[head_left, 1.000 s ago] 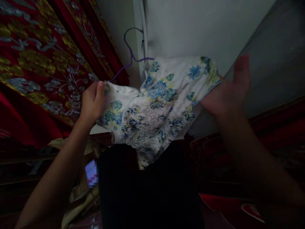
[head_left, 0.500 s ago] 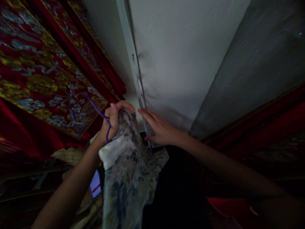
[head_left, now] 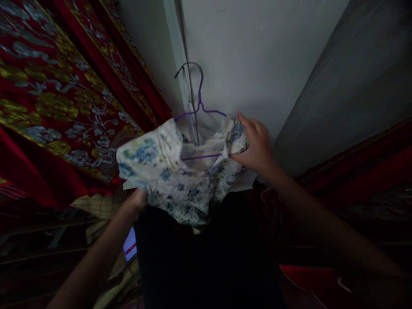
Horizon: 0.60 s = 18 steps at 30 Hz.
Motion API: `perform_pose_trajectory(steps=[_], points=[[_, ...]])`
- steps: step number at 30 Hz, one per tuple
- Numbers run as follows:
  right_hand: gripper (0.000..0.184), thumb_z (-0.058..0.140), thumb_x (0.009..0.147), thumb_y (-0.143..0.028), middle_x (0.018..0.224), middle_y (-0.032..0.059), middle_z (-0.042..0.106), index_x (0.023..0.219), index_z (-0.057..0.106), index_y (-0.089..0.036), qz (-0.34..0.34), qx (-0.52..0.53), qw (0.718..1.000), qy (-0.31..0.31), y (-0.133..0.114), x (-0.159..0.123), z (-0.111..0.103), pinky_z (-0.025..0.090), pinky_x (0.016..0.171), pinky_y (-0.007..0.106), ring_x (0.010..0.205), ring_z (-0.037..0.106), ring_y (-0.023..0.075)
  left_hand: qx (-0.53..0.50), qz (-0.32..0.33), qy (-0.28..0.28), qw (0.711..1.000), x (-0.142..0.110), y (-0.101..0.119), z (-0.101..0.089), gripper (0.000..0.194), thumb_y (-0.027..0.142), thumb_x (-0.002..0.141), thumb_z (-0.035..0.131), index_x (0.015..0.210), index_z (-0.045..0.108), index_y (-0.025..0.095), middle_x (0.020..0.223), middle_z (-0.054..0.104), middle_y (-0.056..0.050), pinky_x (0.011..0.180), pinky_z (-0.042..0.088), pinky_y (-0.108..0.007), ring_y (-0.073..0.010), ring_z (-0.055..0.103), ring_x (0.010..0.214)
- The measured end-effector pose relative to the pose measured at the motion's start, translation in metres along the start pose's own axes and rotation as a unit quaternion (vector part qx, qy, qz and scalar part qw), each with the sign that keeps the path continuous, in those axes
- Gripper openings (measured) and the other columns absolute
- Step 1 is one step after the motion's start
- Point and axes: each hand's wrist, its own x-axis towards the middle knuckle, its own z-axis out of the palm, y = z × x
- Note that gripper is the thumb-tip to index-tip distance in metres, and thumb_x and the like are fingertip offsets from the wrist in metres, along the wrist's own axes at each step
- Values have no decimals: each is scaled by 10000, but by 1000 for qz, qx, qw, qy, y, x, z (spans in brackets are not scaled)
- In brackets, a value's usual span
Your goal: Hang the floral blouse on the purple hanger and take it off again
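"So, where is the floral garment (head_left: 175, 180), and which way does it point?"

"Mid-view, on the purple hanger (head_left: 200, 96), between the two hands. Its shoulder line, the long axis, runs left to right, with the left end a little lower. The neck opening faces up toward the pale panel (head_left: 257, 56), and the body drops toward the wearer's dark clothing (head_left: 206, 266)."

"And the hanger?"

"Its hook stands upward, the tip curling left. The lower bar shows through the neck, nearly level; both ends vanish under cloth."

"What about the hands?"

"The right hand (head_left: 257, 143) is closed around the right shoulder, thumb on the near side, cloth bunched in its grip. The left hand (head_left: 140, 198) sits under the left end, fingers covered by fabric, so I can't tell how far open it is or whether it grips anything."

"Anything else unclear?"

"The hem blurs into the dark clothing. Lower left, a lit screen (head_left: 130, 246) is partly covered, and its content is unreadable."
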Motion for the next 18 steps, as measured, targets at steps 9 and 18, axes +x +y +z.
perform_pose_trajectory(steps=[9, 18], points=[[977, 804, 693, -365, 1405, 161, 540, 1572, 397, -241, -15, -59, 998, -23, -18, 52, -10, 404, 1059, 638, 1263, 508, 449, -214, 52, 137, 966, 0, -48, 37, 459, 543, 730, 836, 1063, 758, 238, 1152, 785, -39, 1106, 496, -366, -295, 646, 1279], [432, 596, 874, -371, 1322, 67, 665, 1301, 646, -324, 18, 200, 979, 33, -44, -23, -11, 407, 1130, 579, 1329, 553, 339, -308, -36, 178, 934, -43, -65, 63, 533, 479, 692, 884, 1153, 754, 245, 1237, 762, -64, 1146, 486, -433, -342, 628, 1309]])
